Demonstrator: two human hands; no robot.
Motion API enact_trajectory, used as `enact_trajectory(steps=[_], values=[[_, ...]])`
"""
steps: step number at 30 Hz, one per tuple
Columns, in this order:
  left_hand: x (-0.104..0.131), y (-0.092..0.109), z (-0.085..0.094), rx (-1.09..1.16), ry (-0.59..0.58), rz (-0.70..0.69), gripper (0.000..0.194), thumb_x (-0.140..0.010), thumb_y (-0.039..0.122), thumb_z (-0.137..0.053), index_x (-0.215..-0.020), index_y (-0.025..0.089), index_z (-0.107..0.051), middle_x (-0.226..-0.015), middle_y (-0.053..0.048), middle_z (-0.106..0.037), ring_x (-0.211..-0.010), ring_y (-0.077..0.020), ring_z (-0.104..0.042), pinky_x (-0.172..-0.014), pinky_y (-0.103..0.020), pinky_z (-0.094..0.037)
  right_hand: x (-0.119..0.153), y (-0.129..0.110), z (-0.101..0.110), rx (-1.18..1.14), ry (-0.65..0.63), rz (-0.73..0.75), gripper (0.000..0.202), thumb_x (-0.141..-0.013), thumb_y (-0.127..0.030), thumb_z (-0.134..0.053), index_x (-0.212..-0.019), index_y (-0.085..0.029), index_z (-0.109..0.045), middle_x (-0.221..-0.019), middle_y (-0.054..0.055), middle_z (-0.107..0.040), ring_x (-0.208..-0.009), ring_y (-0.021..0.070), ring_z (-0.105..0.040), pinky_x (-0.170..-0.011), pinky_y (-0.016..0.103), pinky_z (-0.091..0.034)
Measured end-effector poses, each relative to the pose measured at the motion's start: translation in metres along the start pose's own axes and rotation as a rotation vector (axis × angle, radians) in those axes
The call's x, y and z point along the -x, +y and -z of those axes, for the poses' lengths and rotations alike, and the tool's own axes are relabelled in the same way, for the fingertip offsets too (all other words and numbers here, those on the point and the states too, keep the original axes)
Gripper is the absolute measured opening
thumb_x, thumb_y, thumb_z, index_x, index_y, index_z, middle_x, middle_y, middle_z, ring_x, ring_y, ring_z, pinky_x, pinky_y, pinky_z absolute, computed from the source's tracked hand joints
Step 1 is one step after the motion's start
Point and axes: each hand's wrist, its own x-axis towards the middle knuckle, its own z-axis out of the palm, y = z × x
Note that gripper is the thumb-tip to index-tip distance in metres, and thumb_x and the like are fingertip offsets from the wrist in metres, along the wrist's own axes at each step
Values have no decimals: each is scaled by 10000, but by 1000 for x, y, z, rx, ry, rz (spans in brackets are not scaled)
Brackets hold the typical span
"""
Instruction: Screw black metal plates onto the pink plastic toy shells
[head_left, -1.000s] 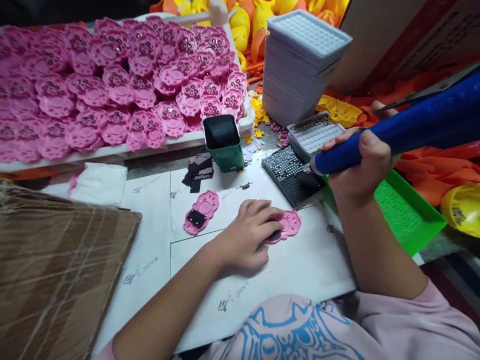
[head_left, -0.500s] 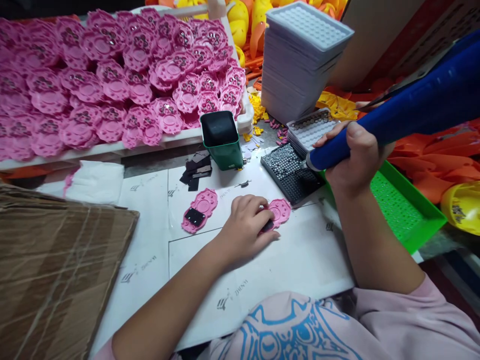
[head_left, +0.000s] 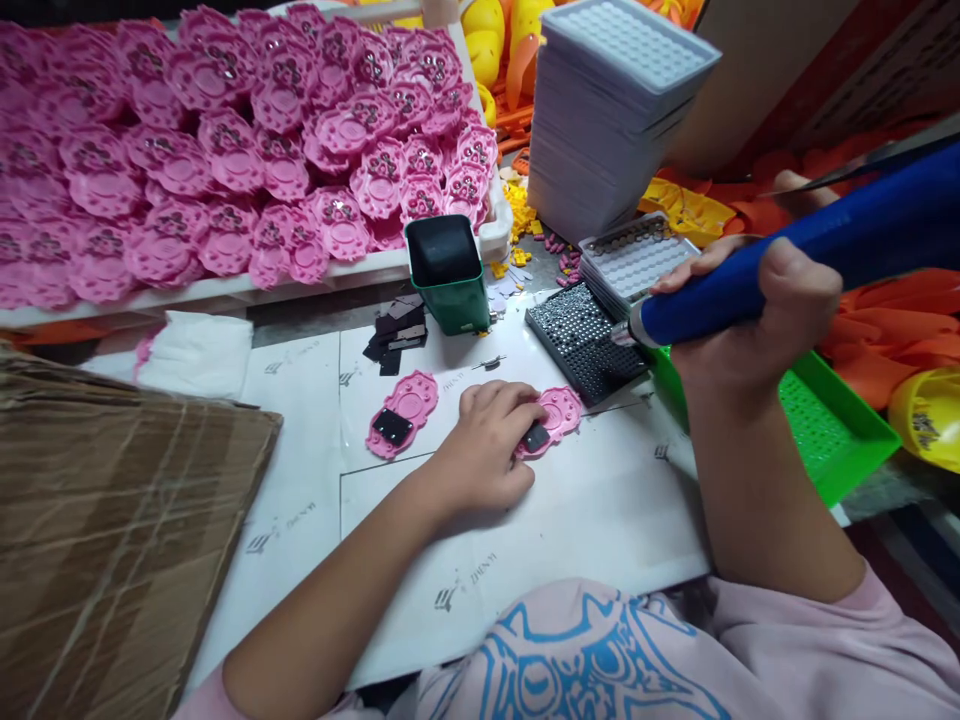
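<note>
My left hand (head_left: 491, 440) rests on the white-covered table, its fingertips curled over the left edge of a pink plastic part (head_left: 562, 412), holding it down. A black rectangular cover (head_left: 535, 437) sits on that part, partly hidden by the fingers. To the left lies a second pink part (head_left: 412, 400) with its own black cover (head_left: 392, 427). My right hand (head_left: 757, 310) is wrapped around a blue electric screwdriver (head_left: 720, 290), held aslant. The tool's metal tip is over a black perforated tray (head_left: 574, 330) of small screws; whether it touches them I cannot tell.
A green bin (head_left: 450, 300) stands behind the parts, beside loose black covers (head_left: 394, 335). Stacked white trays (head_left: 600, 130) rise at the back. A bright green tray (head_left: 840, 425) is at right, a cardboard box (head_left: 112, 530) at left. Many pink parts fill a white crate (head_left: 337, 272).
My left thumb has drawn back toward me, uncovering more of the black cover. My right hand has shifted slightly to the right with the screwdriver, whose tip remains over the screw tray.
</note>
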Motion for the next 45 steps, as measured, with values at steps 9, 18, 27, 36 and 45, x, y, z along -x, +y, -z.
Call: enact_trajectory(steps=[9, 18, 27, 36, 45], values=[[0, 3, -10, -59, 127, 116, 463, -744, 443, -693, -1118, 181, -619, -1086, -111, -506, -1076, -296, -433, -948, -459, -330, 22, -25, -10, -153, -304, -287, 318, -622, -352, -718, -932, -287, -684, -574, -22, -622, -493, 202, -593, -483, 376, -505], [-1, 3, -17, -141, 201, 181, 510, -669, 583, -745, -979, 196, -626, -1047, -93, -493, -1027, -291, -434, -880, -445, -338, 34, -12, -9, -247, -463, -361, 367, -637, -332, -724, -1002, -328, -688, -637, -32, -663, -536, 187, -614, -488, 347, -516], [-1, 4, -15, -138, 175, 182, 496, -688, 574, -731, -986, 199, -600, -1070, -93, -504, -1038, -292, -433, -876, -438, -330, 35, -10, -10, -157, -414, -401, 393, -565, -384, -759, -951, -355, -691, -596, -33, -639, -498, 217, -599, -481, 388, -500], [-1, 4, -16, -140, 188, 174, 514, -683, 570, -741, -990, 182, -601, -1061, -93, -506, -1032, -290, -436, -880, -436, -325, 35, -7, -9, -186, -399, -373, 373, -591, -368, -748, -959, -324, -696, -591, -30, -636, -492, 198, -601, -501, 373, -508], [-2, 6, -14, -140, 161, 188, 506, -696, 565, -734, -1006, 188, -599, -1094, -109, -535, -1047, -306, -440, -883, -448, -318, 35, -7, -11, -197, -410, -362, 370, -601, -359, -749, -962, -306, -688, -596, -29, -648, -495, 191, -609, -503, 365, -526]])
